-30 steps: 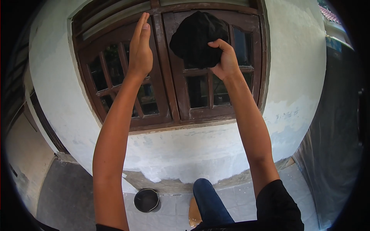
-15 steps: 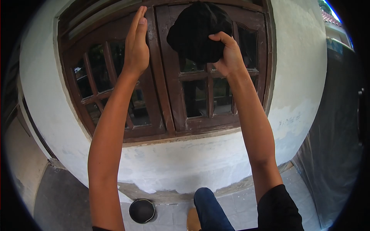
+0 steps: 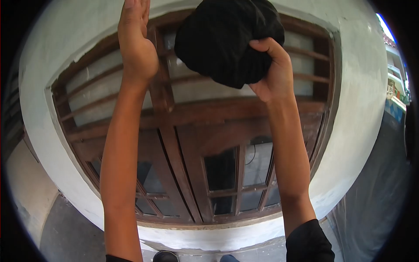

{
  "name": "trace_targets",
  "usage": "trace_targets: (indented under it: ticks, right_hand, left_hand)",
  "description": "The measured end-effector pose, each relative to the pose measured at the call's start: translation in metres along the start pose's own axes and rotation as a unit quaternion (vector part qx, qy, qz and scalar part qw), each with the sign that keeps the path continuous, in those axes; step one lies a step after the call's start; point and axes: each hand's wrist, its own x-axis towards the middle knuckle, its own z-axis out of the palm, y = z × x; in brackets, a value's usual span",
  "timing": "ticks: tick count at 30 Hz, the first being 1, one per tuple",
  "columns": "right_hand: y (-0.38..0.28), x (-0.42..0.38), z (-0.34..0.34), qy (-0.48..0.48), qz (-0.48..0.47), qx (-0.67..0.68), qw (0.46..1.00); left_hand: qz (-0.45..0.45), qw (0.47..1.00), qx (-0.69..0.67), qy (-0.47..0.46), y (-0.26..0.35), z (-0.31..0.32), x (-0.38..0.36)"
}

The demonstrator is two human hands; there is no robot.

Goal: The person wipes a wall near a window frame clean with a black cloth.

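Note:
A rounded black cloth (image 3: 222, 41), shaped much like a soft cap, is up in front of the window. My right hand (image 3: 277, 72) grips its lower right edge, thumb over the near side and the other fingers hidden behind the fabric. To the left, my left hand (image 3: 137, 48) is raised with its fingers stretched upward and nothing in it; the fingertips reach the top of the view. Both arms extend up before the brown wooden window frame (image 3: 163, 96).
Glass-paned wooden shutters (image 3: 222, 174) sit below slatted vents, within a white plastered wall (image 3: 355, 87). On the floor stands a black bucket (image 3: 166, 256), near my jeans-clad leg (image 3: 229, 258). A dark sheet (image 3: 371, 179) hangs at the right.
The view has tilted upward, bringing in the vents above the shutters. Both hands appear wider apart, and the black cloth, still in my right hand, looks larger.

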Motion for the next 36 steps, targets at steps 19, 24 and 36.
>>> trace_targets:
  ticks: [19, 24, 36]
  right_hand:
    - [-0.022, 0.077, 0.025, 0.051, 0.021, -0.010, 0.998]
    - [-0.021, 0.078, 0.025, 0.048, 0.027, -0.006, 0.998]
    - [-0.036, 0.070, 0.025, 0.053, -0.011, -0.029, 0.998]
  left_hand:
    - [-0.009, 0.823, 0.565, 0.061, -0.022, -0.052, 0.082]
    - [-0.006, 0.807, 0.588, 0.054, -0.028, -0.065, 0.079]
    - [0.023, 0.840, 0.538, 0.063, -0.047, -0.028, 0.085]
